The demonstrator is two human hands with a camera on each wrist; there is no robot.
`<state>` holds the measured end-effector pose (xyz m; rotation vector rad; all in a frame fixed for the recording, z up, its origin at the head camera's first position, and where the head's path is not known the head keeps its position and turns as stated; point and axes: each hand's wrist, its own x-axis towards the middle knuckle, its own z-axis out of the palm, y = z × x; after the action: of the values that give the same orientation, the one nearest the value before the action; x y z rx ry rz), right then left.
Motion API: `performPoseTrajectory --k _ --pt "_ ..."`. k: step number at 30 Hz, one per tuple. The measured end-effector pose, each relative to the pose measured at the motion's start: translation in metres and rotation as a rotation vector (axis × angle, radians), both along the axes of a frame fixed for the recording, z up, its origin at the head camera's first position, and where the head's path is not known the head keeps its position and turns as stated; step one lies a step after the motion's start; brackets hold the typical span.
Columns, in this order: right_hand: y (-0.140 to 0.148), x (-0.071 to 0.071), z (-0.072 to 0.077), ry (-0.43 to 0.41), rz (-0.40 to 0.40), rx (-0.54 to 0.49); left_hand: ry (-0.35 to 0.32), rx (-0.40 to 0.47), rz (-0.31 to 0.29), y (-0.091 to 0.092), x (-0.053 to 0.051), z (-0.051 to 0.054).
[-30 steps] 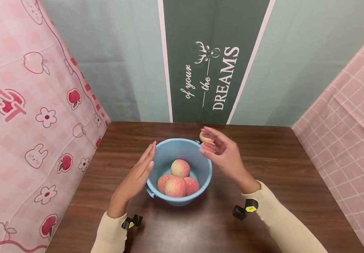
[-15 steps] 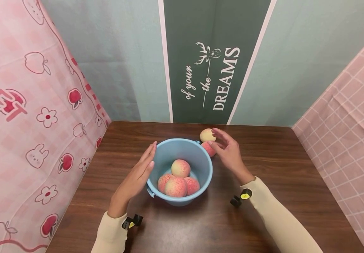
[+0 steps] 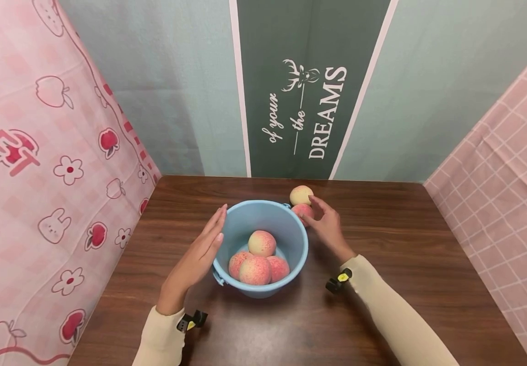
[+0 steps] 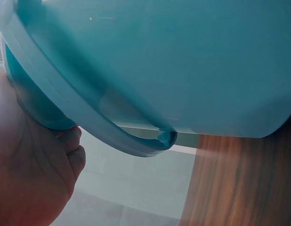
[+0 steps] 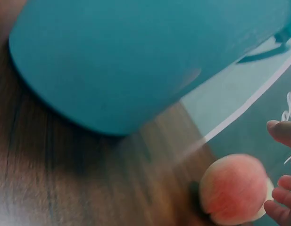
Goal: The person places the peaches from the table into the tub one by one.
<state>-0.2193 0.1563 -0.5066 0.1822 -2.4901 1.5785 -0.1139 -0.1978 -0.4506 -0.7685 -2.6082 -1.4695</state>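
A light blue bucket (image 3: 250,217) stands on the table with several peaches (image 3: 255,271) inside. Flat along its left rim lies my left hand (image 3: 196,257), fingers straight. In the left wrist view that hand (image 4: 32,160) is beside the bucket's rim, near its handle (image 4: 77,110). Just right of the bucket sit two more peaches: a reddish one (image 3: 299,209) and, behind it, a pale yellow one (image 3: 300,195). My right hand (image 3: 330,227) reaches to the reddish peach, thumb and fingers spread apart. From the right wrist, its fingers (image 5: 289,190) appear beside that peach (image 5: 234,188), not closed round it.
The dark wooden table (image 3: 382,223) runs back to a green hanging cloth (image 3: 268,162) with lettering. A pink printed cloth (image 3: 85,193) hangs at the left, a pink checked one (image 3: 506,168) at the right.
My right hand has moved away from above the bucket's right rim and lowered toward the reddish peach, uncovering the pale one. My left hand and the bucket have stayed put.
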Motion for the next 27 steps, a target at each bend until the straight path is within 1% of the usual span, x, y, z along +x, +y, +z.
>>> performPoseTrajectory --k 4,10,16,21,27 --pt "0.002 -0.001 -0.012 -0.033 -0.009 0.023 0.001 0.001 -0.001 0.0 0.0 -0.001" --pt "0.002 -0.002 -0.023 -0.064 -0.016 0.041 -0.001 -0.002 0.0 -0.001 0.001 -0.001" --pt "0.001 -0.003 -0.036 -0.046 -0.031 0.069 0.003 -0.009 -0.002 -0.002 0.001 -0.003" --pt "-0.001 -0.004 -0.045 -0.025 -0.042 0.074 -0.004 0.002 -0.005 -0.002 0.001 -0.003" --pt "-0.003 -0.005 -0.049 -0.016 -0.045 0.08 -0.01 0.007 -0.012 -0.003 0.001 -0.004"
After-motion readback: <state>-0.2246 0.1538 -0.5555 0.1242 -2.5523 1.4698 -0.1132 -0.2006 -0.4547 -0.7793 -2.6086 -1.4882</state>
